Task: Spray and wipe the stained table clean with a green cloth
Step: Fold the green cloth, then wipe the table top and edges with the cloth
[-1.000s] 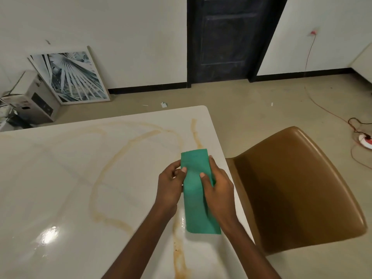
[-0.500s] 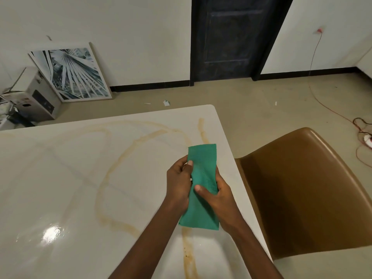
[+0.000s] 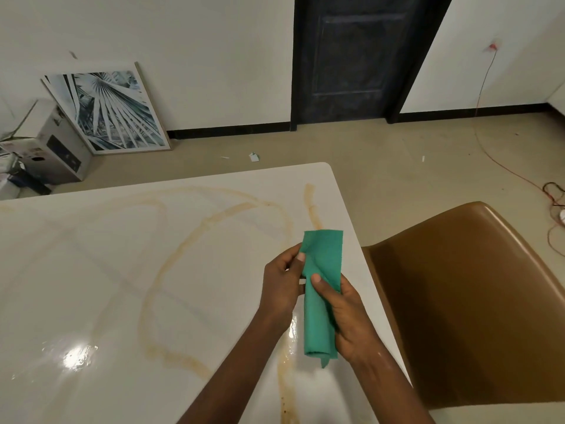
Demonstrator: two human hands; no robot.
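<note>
My two hands hold one folded green cloth (image 3: pixel 322 289) at lower centre: left hand (image 3: pixel 282 289) pinching its upper edge, right hand (image 3: pixel 345 313) curled round its middle, above one stained table (image 3: pixel 122 270); one brown chair (image 3: pixel 464 301) at right.

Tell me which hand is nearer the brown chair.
Right. The right hand holds the green cloth on the side toward the brown chair; the left hand is beyond the cloth.

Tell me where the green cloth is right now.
In the head view the green cloth is held folded between the left hand and right hand, above the table near its right edge, beside the brown chair.
</note>
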